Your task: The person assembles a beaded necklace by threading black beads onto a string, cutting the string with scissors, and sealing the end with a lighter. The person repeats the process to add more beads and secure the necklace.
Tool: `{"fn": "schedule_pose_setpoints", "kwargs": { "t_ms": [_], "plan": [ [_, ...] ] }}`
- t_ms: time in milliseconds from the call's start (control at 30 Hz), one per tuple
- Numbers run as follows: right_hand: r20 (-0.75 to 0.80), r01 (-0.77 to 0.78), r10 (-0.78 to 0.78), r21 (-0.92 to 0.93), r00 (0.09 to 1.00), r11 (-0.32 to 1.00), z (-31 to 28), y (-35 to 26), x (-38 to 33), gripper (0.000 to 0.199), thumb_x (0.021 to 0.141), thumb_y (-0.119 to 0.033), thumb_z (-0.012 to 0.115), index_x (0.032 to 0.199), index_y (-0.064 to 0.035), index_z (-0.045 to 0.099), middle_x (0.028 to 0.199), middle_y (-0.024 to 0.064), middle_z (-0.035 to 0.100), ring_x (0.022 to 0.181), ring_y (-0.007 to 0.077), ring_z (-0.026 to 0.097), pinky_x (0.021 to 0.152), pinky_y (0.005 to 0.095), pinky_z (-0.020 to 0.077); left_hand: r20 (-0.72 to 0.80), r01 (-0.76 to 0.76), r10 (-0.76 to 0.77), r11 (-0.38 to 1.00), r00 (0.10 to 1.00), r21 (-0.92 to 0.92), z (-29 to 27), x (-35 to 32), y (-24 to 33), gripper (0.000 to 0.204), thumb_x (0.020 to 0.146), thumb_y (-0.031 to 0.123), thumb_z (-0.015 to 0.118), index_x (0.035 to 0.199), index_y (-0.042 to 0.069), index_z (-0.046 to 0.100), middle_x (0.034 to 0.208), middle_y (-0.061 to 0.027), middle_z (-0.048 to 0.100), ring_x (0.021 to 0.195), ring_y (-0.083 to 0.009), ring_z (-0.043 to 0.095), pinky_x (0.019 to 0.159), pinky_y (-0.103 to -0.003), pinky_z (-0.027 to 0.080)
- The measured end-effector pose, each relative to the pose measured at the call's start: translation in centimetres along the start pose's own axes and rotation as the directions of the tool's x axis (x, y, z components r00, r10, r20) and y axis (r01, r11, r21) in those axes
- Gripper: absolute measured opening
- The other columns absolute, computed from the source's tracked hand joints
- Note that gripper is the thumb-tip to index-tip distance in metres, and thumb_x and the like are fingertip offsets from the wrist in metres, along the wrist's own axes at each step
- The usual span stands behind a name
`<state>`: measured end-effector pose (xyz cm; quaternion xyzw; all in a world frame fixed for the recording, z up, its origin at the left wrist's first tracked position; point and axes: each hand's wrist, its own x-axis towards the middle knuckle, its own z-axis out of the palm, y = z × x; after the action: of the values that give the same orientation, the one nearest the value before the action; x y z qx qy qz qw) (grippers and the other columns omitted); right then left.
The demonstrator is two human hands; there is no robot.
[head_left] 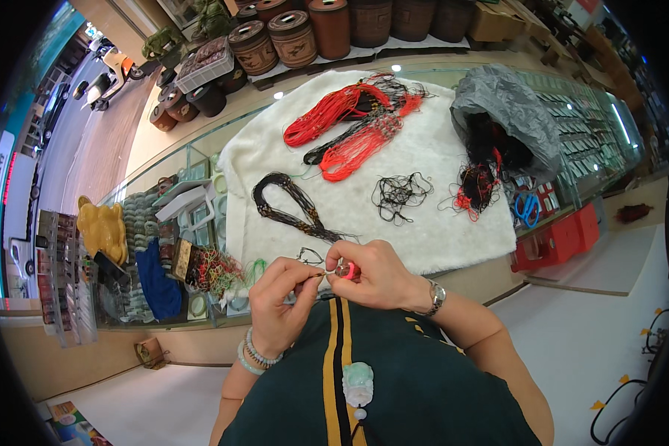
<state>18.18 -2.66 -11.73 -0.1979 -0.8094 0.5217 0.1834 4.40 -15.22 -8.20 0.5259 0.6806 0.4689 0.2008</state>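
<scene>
Close to my body, both hands meet over the near edge of a white plush cloth (438, 249). My left hand (281, 301) is closed in a pinch on a thin dark cord; a loop of the cord (310, 256) shows just above the fingertips. Almost touching it, my right hand (379, 276) is curled around a small clear and pinkish-red object (347, 270), its kind mostly hidden by the fingers. Just beyond them lies a looped bundle of black cords (293, 204). Farther off are red cord bundles (338, 111) and a loose black cord tangle (401, 198).
The cloth covers a glass display counter. At right sit a grey plastic bag (505, 104) with dark cords spilling out, blue-handled scissors (527, 209) and a red box (557, 239). Coloured cords (219, 273), a blue cloth (157, 279) and a yellow figure (102, 229) are left.
</scene>
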Motion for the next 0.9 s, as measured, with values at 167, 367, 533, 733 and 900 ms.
{"fn": "schedule_pose_setpoints", "kwargs": {
  "t_ms": [167, 367, 533, 733, 900],
  "plan": [
    [0.027, 0.01, -0.01, -0.029, 1.0, 1.0, 0.13, 0.07, 0.15, 0.019, 0.076, -0.023, 0.063, 0.084, -0.0059, 0.059, 0.051, 0.0098, 0.054, 0.049, 0.0295, 0.059, 0.048, 0.0372, 0.0444, 0.005, -0.006, 0.006, 1.0, 1.0, -0.001, 0.04, 0.08, 0.02, 0.011, 0.08, -0.007, 0.066, 0.09, -0.002, 0.067, 0.08, -0.0069, 0.061, 0.065, -0.0115, 0.055, 0.058, -0.023, 0.044],
    [0.068, -0.007, 0.012, -0.074, 0.998, 0.997, 0.11, -0.16, 0.25, 0.022, 0.075, -0.025, 0.062, 0.084, -0.0056, 0.06, 0.054, 0.0127, 0.056, 0.053, 0.0332, 0.06, 0.051, 0.0405, 0.046, 0.003, 0.001, -0.001, 1.0, 1.0, -0.01, 0.06, -0.02, 0.01, 0.012, 0.079, -0.008, 0.066, 0.09, -0.002, 0.067, 0.08, -0.0069, 0.061, 0.066, -0.0117, 0.056, 0.059, -0.023, 0.045],
    [0.097, -0.035, 0.044, -0.095, 0.994, 0.995, 0.08, -0.24, 0.31, 0.024, 0.075, -0.027, 0.061, 0.084, -0.0051, 0.06, 0.054, 0.0134, 0.057, 0.055, 0.0344, 0.06, 0.053, 0.0417, 0.0468, 0.006, 0.001, -0.001, 1.0, 1.0, -0.004, 0.0, -0.05, -0.01, 0.013, 0.079, -0.008, 0.066, 0.09, -0.002, 0.068, 0.08, -0.0071, 0.061, 0.066, -0.0118, 0.057, 0.059, -0.023, 0.045],
    [0.11, -0.045, 0.058, -0.113, 0.992, 0.993, 0.01, -0.3, 0.37, 0.025, 0.075, -0.028, 0.061, 0.084, -0.0046, 0.06, 0.054, 0.0135, 0.057, 0.054, 0.0343, 0.06, 0.053, 0.0416, 0.0468, 0.018, 0.007, -0.007, 1.0, 1.0, -0.002, -0.07, -0.09, 0.0, 0.013, 0.079, -0.008, 0.065, 0.09, -0.002, 0.068, 0.08, -0.0072, 0.061, 0.066, -0.0119, 0.058, 0.059, -0.023, 0.046],
    [0.115, -0.037, 0.05, -0.112, 0.992, 0.993, -0.03, -0.38, 0.37, 0.026, 0.075, -0.029, 0.061, 0.084, -0.0043, 0.061, 0.054, 0.0128, 0.057, 0.054, 0.0336, 0.06, 0.053, 0.0413, 0.0469, 0.025, -0.005, 0.005, 1.0, 1.0, 0.003, -0.07, -0.07, 0.03, 0.013, 0.079, -0.008, 0.065, 0.09, -0.002, 0.068, 0.081, -0.0074, 0.061, 0.066, -0.0118, 0.057, 0.059, -0.023, 0.046]
  ]
}}
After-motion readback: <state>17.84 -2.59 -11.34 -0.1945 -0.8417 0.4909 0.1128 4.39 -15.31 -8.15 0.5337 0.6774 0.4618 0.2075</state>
